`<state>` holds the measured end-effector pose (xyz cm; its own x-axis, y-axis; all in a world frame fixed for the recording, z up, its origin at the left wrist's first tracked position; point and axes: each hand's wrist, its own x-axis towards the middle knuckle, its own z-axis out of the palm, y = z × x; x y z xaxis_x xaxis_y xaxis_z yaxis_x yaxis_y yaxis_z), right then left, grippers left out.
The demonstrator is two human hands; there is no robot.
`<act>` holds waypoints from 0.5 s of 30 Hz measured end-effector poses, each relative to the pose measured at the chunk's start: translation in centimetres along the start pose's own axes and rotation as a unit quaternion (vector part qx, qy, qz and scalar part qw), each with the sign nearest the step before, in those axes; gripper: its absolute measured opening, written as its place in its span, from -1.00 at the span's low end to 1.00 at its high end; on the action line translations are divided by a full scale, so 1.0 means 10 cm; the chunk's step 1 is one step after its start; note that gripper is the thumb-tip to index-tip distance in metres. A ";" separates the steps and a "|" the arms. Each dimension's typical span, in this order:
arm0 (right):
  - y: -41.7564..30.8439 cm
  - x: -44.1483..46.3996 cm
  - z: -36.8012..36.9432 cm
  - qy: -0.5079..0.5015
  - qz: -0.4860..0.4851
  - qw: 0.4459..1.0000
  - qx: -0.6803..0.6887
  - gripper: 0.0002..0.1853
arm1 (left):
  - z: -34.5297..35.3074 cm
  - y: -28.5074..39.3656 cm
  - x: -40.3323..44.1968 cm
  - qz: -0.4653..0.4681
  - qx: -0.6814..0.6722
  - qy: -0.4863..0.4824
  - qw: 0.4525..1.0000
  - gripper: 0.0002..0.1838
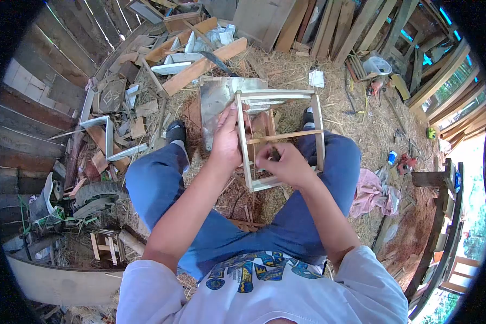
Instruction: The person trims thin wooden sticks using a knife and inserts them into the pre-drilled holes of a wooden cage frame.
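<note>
A small box-like frame of pale wooden strips stands tilted between my knees, with a browner crossbar across its middle. My left hand is wrapped round the frame's left side, its fingers partly hidden behind the strip. Just below the crossbar, my right hand has its fingers curled together near the left strip. A small dark brownish piece shows between those fingers, too little of it to name. Behind the frame lies a scuffed metal-looking sheet on the floor.
Boards and scrap wood, including a long plank, lie beyond my feet. An angled white wooden piece and a tyre are on the left. To the right are a pink cloth and a red tool on straw.
</note>
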<state>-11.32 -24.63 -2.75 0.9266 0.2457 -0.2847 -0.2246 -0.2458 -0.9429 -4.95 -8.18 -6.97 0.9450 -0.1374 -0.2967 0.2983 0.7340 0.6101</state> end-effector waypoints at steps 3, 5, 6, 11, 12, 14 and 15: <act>0.02 -0.04 0.00 -0.047 0.005 0.991 -0.124 -0.86 | -0.03 -0.04 0.05 0.036 0.006 -0.017 0.999 -0.66; 0.07 -0.01 -0.01 -0.038 0.011 0.994 -0.101 -0.86 | -0.02 -0.01 0.03 0.032 0.020 -0.031 0.999 -0.64; 0.06 -0.01 -0.02 -0.038 0.009 0.994 -0.100 -0.86 | -0.03 0.00 0.03 0.034 0.021 -0.032 0.999 -0.64; 0.09 -0.01 -0.09 -0.077 0.013 0.995 -0.054 -0.86 | 0.00 0.06 -0.04 -0.024 0.035 -0.004 0.999 -0.65; 0.08 -0.02 -0.09 -0.077 0.011 0.996 -0.053 -0.86 | -0.02 0.08 -0.04 -0.023 0.037 -0.005 0.999 -0.65; 0.06 -0.05 -0.10 -0.059 0.028 0.997 -0.049 -0.87 | -0.06 0.11 -0.04 -0.040 0.071 -0.008 0.997 -0.65; 0.07 -0.06 -0.10 -0.059 0.026 0.997 -0.048 -0.87 | -0.10 0.10 -0.03 -0.039 0.072 -0.009 0.997 -0.65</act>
<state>-11.74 -25.94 -3.09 0.8712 0.3373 -0.3568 -0.2366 -0.3483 -0.9070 -5.06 -6.72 -6.96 0.9203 -0.2022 -0.3349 0.3852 0.6173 0.6859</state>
